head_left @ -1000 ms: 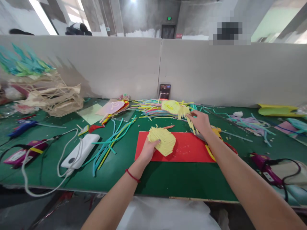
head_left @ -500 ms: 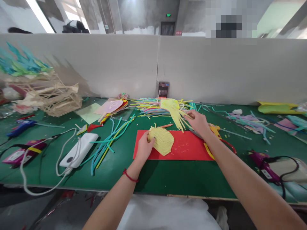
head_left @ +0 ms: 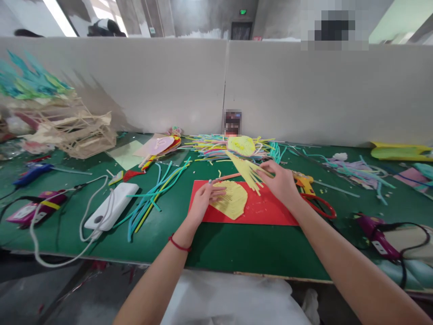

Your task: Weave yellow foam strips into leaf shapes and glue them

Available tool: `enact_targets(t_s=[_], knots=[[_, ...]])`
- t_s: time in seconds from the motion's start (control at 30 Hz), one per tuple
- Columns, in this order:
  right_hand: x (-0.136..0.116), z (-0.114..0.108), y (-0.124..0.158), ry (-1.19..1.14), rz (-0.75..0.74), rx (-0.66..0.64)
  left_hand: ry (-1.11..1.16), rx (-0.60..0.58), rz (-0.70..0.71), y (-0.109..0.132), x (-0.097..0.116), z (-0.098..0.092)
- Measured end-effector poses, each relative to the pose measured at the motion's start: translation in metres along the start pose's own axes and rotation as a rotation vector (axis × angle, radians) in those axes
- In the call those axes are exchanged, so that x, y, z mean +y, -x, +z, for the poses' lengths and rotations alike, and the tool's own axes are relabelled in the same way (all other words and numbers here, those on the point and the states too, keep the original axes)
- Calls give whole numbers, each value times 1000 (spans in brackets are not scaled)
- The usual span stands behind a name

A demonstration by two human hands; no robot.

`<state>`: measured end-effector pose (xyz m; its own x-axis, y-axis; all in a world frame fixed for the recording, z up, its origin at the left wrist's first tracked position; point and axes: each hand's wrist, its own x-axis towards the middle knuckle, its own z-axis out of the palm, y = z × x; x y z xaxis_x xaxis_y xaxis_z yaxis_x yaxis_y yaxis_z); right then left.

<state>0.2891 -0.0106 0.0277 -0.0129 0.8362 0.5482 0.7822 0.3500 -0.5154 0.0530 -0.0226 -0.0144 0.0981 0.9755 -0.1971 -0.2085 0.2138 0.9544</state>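
Observation:
My right hand (head_left: 280,181) pinches a fan-shaped bundle of yellow strips (head_left: 249,174), its split ends spread toward me over a red board (head_left: 270,205). On that board lies a flat yellow piece (head_left: 235,203) with rounded edges and a ribbed surface. My left hand (head_left: 203,198) rests at the left side of this piece, fingers stretched out over it. Behind the piece is a pencil (head_left: 228,177). Close to my right forearm are a red scissors handle (head_left: 320,206) and a yellow glue gun (head_left: 304,183).
Coloured strips (head_left: 209,146) are heaped at the back, beneath a yellow oval piece (head_left: 241,146). To the left lie loose blue and yellow strips (head_left: 152,194), a white power bank (head_left: 113,205) with a cable and a blue glue gun (head_left: 32,176). A grey partition (head_left: 135,85) stands behind.
My left fingers have loosened from the flat yellow piece and spread out over it. My right hand still holds the strip bundle, now tilted differently. The view has shifted slightly.

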Motion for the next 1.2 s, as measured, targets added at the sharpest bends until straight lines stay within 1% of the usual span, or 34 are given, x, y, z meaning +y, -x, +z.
enact_targets(t_s=[0.07, 0.13, 0.2, 0.23, 0.27, 0.3, 0.33, 0.37, 0.43, 0.5, 0.53, 0.6, 0.67, 0.73, 0.87, 1.03, 1.2], knots=[[-8, 7, 14, 30, -116, -36, 112, -116, -103, 1, 2, 4], [-17, 14, 27, 38, -230, -70, 283, -163, -182, 2, 5, 6], [-26, 19, 36, 37, -388, -105, 422, -154, -215, 2, 5, 4], [-30, 21, 39, 37, -458, -129, 454, -134, -214, 2, 5, 2], [-34, 21, 42, 38, -506, -159, 455, -111, -203, 1, 4, -1], [-36, 22, 44, 38, -520, -194, 452, -88, -192, 0, 3, -4], [-37, 21, 46, 37, -500, -224, 457, -62, -181, -1, 2, -8], [-35, 21, 47, 36, -447, -246, 467, -33, -166, -3, 2, -12], [-27, 19, 52, 34, -270, -249, 510, 30, -117, -7, 3, -18], [-11, 19, 60, 52, -77, -221, 574, 91, -53, -11, 6, -23], [-1, 21, 65, 81, -16, -213, 608, 118, -25, -12, 8, -25], [18, 25, 76, 151, 45, -291, 669, 159, 8, -13, 12, -27], [33, 30, 87, 197, 43, -389, 721, 180, 13, -14, 14, -27], [41, 34, 93, 241, 18, -428, 769, 189, 6, -13, 16, -27], [42, 39, 91, 279, 15, -426, 858, 215, 7, -12, 21, -26], [44, 41, 80, 245, 19, -420, 926, 256, 9, -13, 24, -27], [47, 42, 75, 198, 25, -408, 956, 289, 5, -17, 24, -30]])
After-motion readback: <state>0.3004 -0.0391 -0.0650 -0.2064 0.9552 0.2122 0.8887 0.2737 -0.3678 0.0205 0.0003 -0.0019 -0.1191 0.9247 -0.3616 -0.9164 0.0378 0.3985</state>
